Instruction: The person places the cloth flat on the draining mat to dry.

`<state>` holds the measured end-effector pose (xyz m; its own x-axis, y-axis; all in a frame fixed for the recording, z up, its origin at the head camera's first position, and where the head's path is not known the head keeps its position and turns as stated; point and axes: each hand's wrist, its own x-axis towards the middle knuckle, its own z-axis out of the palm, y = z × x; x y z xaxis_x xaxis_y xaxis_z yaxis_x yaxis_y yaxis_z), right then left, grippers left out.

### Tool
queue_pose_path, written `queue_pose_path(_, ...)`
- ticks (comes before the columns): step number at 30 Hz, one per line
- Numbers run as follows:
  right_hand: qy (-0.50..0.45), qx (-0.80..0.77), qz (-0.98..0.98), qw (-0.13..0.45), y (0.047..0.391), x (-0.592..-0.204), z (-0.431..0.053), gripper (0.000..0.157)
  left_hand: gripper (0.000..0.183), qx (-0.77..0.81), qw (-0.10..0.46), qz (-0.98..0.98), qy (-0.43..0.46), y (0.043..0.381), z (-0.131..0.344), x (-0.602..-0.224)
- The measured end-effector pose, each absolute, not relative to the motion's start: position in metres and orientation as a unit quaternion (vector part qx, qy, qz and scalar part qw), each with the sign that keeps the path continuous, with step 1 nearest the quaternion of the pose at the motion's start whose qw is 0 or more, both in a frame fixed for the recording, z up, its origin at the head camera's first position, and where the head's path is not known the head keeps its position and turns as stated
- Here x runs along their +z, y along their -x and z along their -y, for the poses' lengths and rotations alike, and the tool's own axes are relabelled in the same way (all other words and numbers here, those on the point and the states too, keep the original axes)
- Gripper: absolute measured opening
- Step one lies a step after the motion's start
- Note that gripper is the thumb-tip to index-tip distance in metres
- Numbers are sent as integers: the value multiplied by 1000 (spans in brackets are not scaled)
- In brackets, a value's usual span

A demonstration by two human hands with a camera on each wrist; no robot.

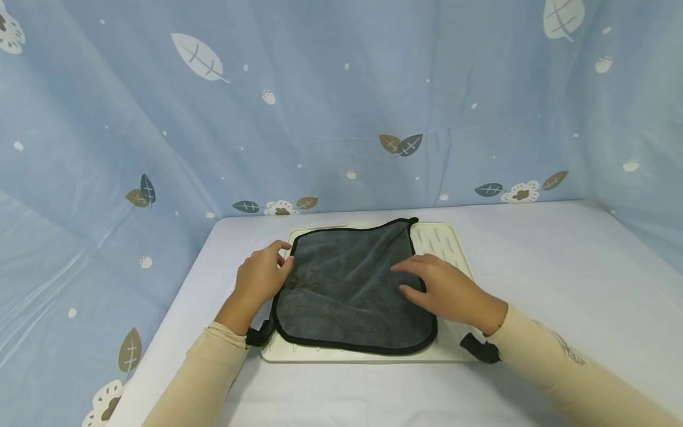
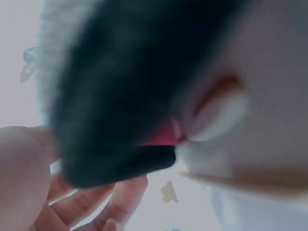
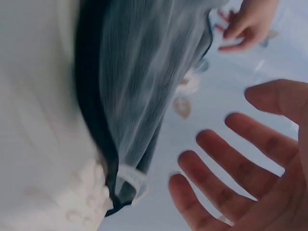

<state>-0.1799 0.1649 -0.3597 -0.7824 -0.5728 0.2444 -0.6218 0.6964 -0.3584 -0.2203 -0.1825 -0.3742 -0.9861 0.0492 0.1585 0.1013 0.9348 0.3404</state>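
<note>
Near opposite edges of the tray (image 1: 443,242), your left hand (image 1: 262,274) and right hand (image 1: 448,290) hang released; you're seemingly laying the cloth (image 1: 347,284); straightening needs pinching.

A blue curtain (image 1: 331,89) hangs behind and along both sides of a white table (image 1: 560,255), lightly creased above the far edge. Printed across its folds are white, brown and slate leaves (image 1: 198,56), scalloped white flowers (image 1: 521,193) with brown centers, and small white paw prints (image 1: 268,96).
</note>
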Motion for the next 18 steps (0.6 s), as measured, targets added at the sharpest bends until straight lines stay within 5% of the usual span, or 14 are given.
queue_pose_path(8,-380,187,905,-38,145,-371,-175,34,31,-172,37,973,147,210,171,-368)
queue_pose_path(18,-416,149,896,-55,138,-378,-180,37,31,-160,-106,957,219,194,157,-364)
